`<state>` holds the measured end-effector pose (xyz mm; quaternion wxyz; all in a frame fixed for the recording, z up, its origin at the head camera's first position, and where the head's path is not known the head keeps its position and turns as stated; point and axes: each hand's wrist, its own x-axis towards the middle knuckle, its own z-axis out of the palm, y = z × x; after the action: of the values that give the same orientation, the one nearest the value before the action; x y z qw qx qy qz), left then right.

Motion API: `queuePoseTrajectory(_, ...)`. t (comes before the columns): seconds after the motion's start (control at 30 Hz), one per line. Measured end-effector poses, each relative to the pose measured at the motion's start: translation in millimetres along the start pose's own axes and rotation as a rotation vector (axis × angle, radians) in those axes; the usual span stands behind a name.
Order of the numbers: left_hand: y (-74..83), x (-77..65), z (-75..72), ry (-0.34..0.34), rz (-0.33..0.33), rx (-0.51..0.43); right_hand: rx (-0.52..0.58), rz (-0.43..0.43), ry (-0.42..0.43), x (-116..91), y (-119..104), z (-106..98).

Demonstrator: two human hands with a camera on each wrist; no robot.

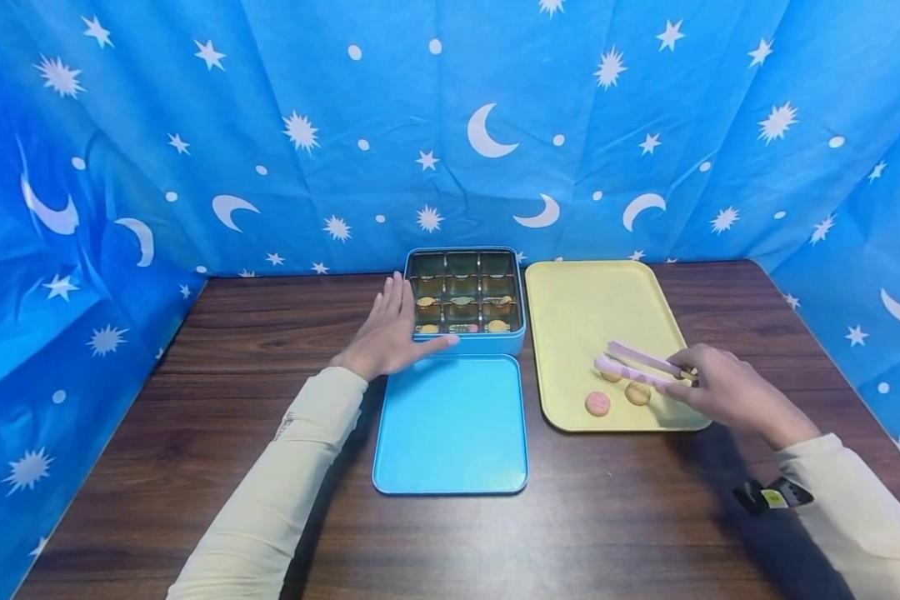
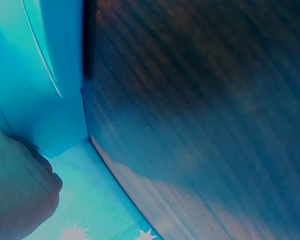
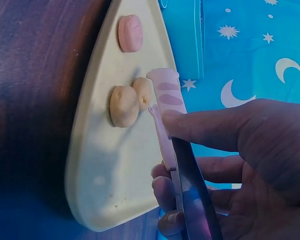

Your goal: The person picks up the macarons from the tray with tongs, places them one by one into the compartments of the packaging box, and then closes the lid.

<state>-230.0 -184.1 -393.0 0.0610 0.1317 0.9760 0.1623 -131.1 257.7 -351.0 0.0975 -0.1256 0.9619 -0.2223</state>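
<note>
My left hand (image 1: 386, 333) lies at the left side of a blue tin (image 1: 487, 344), fingers straight, with the thumb along its front edge. Inside the tin is a divided insert; several cookies sit in its middle and front compartments. My right hand (image 1: 735, 393) holds pink-tipped tongs (image 3: 167, 92) between thumb and fingers. Their tips are apart, with nothing seen between them, over a yellow tray (image 1: 592, 300). On that tray lie a pink macaron-like cookie (image 3: 130, 33) and two tan ones, a nearer one (image 3: 124, 106) and one partly hidden (image 3: 142, 92) near the tips.
A blue lid (image 1: 450, 425) lies flat on the dark wooden table (image 1: 270, 333), in front of the tin. The tray stands close to the tin's right side. Behind everything hangs a blue curtain (image 1: 390, 100) with white moons and stars.
</note>
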Motion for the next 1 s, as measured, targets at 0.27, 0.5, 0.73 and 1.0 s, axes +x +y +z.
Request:
queuePoseTrajectory(0.27,-1.3,0.7,-0.1,-0.007,0.0,-0.003,0.001,-0.016,0.012,-5.0,4.1,4.2)
queuePoseTrajectory(0.5,-1.9,0.8,-0.2,-0.005,-0.003,-0.001,-0.012,-0.03,0.019,-6.6,4.9,6.5)
queuePoseTrajectory(0.73,-1.1,0.1,-0.9,0.002,0.007,-0.001,-0.012,-0.034,0.027,-6.1,6.1,6.3)
queuePoseTrajectory(1.0,3.5,-2.9,-3.7,-0.005,-0.001,0.003,-0.012,-0.022,0.028,-2.4,2.9,4.6)
